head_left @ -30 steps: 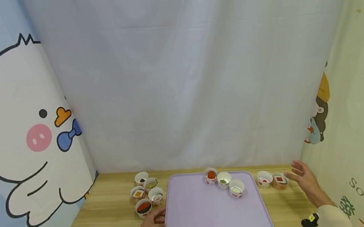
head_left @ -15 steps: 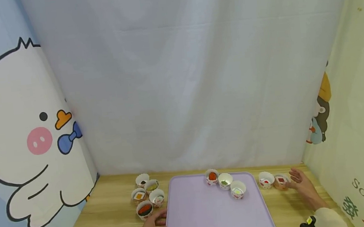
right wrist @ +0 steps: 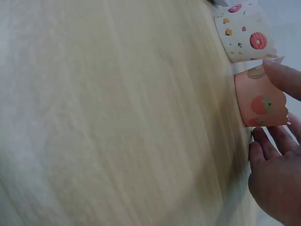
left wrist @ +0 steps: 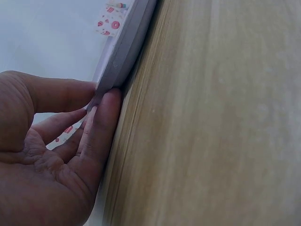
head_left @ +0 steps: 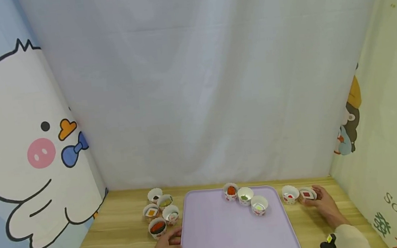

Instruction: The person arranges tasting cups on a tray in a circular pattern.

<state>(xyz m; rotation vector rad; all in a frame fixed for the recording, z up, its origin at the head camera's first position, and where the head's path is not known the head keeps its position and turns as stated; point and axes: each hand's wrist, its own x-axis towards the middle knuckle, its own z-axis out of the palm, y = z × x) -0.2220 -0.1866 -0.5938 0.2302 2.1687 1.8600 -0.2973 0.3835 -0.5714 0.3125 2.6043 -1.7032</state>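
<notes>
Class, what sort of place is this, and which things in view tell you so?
Probably a small screened-off tabletop work area: a pale curtain hangs behind a wood-grain table, with a large cartoon bird print at its left side.

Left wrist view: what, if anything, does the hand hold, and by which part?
The left hand pinches the lilac tray by its left rim.
</notes>
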